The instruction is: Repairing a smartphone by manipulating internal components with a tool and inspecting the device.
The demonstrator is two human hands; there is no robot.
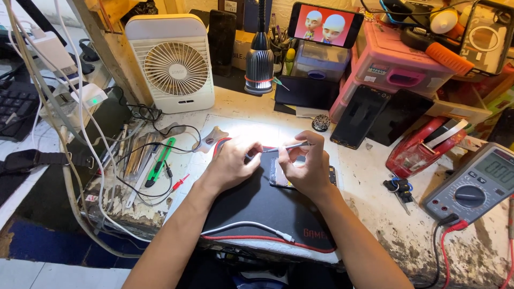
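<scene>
Containers first: pink plastic storage box [396,67] at back right of the tabletop [369,176], lid shut, contents not visible; orange-handled tool [441,53] and other clutter piled on top. Clear small box [319,59] beside it, contents unclear. Cup of pens [279,48] behind the lamp [259,64].

Work zone: opened phone [278,179] lies flat on the black mat [257,206], mid-tabletop, mostly covered by the right hand.

Left hand [231,163]: fingers curled nearly closed, tips pinching at the near end of a thin metal tool [286,146]. Right hand [306,168]: thumb and forefinger closed on the same tool further along, remaining fingers folded, palm resting over the phone. Tool runs roughly level between both hands, just above the phone. Can't tell if its tip touches the board.

Around: white desk fan [174,64] back left, two dark phones [360,116] leaning near the pink box, multimeter [474,184] at right with red and black leads, green utility knife [159,160] and tweezers left of the mat, white cable [251,227] across the mat's near edge. Another phone [325,24] on a stand shows a cartoon.
</scene>
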